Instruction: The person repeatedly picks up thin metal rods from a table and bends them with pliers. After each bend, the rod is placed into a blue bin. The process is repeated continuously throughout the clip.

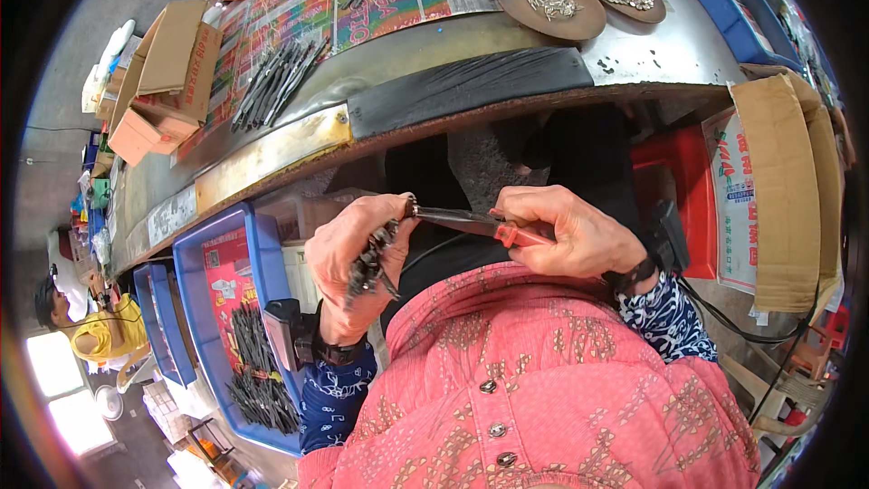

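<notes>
Left fingers wrap around dark strips. Right fingers hold a tool by its red handle, tip near the strips.

- Just off centre toward eight o'clock: the left hand grips dark strips.
- Three o'clock: the right hand clasps a red-handled metal tool, its tip at the left hand.
- One o'clock: two brown plates (both hold small silvery pieces).
- Ten o'clock: a cardboard box.
</notes>
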